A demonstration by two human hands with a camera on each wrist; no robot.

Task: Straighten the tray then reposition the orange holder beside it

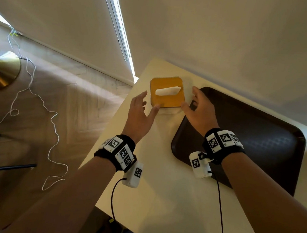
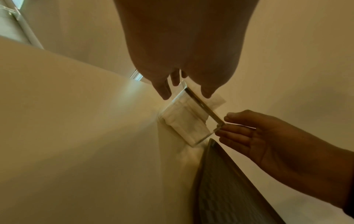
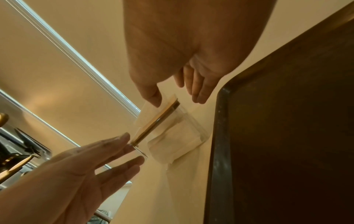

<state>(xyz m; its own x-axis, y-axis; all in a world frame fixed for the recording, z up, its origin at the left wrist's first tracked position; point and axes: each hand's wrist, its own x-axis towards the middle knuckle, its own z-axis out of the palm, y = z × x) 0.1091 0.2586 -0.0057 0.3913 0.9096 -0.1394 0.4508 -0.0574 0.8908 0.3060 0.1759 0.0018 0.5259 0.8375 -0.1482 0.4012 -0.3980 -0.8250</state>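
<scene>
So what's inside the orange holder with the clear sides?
The orange holder holds a stack of white napkins, one poking through the top slot. How far down the stack reaches can't be seen.

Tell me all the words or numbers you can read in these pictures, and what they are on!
There are no words or numbers to read.
Wrist bands on the left hand and right hand: black-and-white square code patterns only, no letters.
Orange holder: plain lid, no label.
Tray: plain dark surface, no writing.
Table: bare, no print.
</scene>
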